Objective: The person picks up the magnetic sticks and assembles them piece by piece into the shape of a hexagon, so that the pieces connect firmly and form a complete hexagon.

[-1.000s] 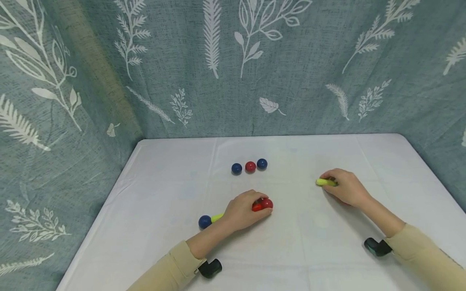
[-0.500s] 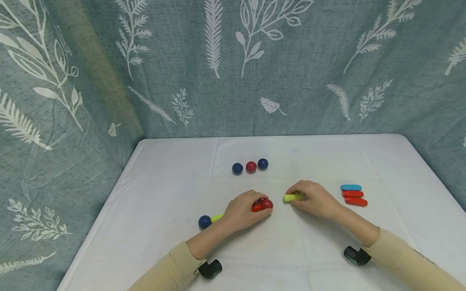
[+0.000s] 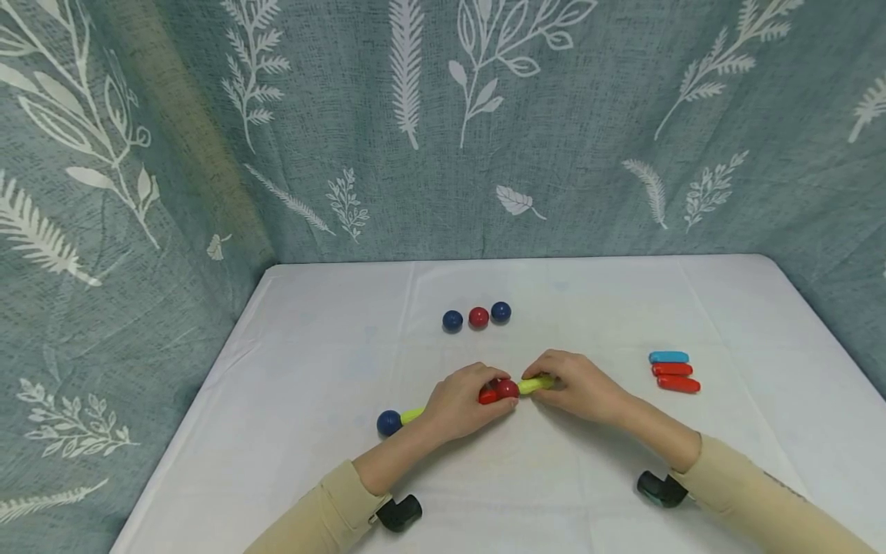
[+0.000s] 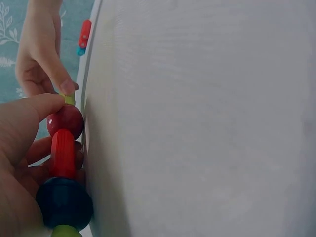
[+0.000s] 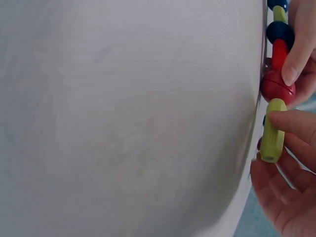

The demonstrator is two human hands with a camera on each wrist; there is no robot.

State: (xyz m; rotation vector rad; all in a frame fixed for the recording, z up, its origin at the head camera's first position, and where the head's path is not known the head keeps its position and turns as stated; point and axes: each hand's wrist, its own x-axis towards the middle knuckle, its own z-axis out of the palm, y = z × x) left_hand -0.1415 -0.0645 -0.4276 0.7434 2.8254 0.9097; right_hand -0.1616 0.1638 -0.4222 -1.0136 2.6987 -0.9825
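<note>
lower centre, left hand (image 3: 458, 406) pinches one red ball (image 3: 508, 388), right hand (image 3: 584, 388) one yellow-green rod (image 3: 534, 385); three balls (image 3: 478, 318) mid-frame, three rods (image 3: 672, 370) right.

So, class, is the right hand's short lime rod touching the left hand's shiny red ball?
Touching: no view shows a gap between lime rod and red ball; whether joined, cannot tell.

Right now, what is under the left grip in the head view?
A red ball and part of a red rod show past the left grip. The wrist views reveal a blue ball at the rod's other end, covered in the head view.
</note>
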